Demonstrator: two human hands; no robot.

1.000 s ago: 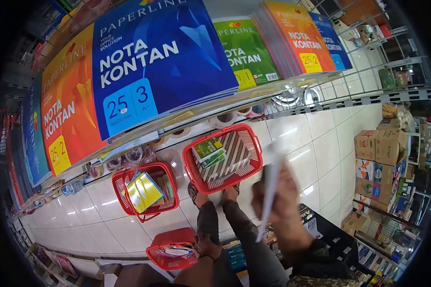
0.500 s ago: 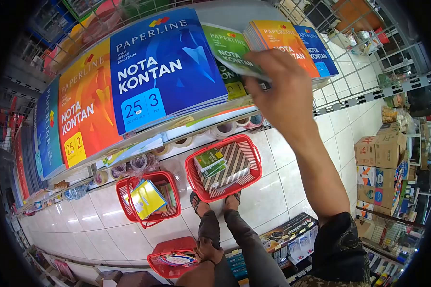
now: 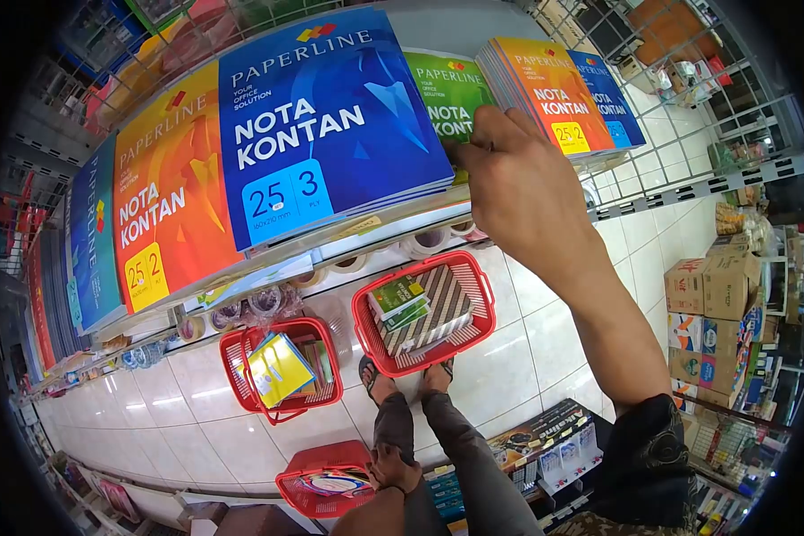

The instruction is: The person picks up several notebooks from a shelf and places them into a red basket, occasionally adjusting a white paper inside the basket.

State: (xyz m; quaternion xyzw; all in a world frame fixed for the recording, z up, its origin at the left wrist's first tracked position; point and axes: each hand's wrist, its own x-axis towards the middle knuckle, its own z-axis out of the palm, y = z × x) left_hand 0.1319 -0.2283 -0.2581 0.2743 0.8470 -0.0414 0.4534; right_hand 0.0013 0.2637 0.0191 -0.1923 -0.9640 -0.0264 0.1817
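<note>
My right hand (image 3: 529, 188) is closed, its bent fingers on the front edge of a green Paperline Nota Kontan receipt book (image 3: 445, 85). The book lies in its slot on the shelf; my fingers cover its lower part. Left of it, a stack of large blue Nota Kontan books (image 3: 330, 134) lies face up. Close on its right are small orange receipt books (image 3: 545, 85) and small blue ones (image 3: 603, 94). Down below, my left hand (image 3: 393, 468) rests on my left leg with nothing in it, its fingers laid over the knee.
On the floor by my feet is a red basket (image 3: 484, 332) with green receipt books and a striped box. Another red basket (image 3: 335, 393) holds yellow and other books; a third (image 3: 299, 507) sits lower. Wire mesh (image 3: 679, 170) borders the shelf. Cardboard boxes (image 3: 715, 281) stand right.
The green receipt book was tilted up in my right hand; now it lies flatter in its slot, and the fingers have curled at its front edge. My left hand stays on the leg.
</note>
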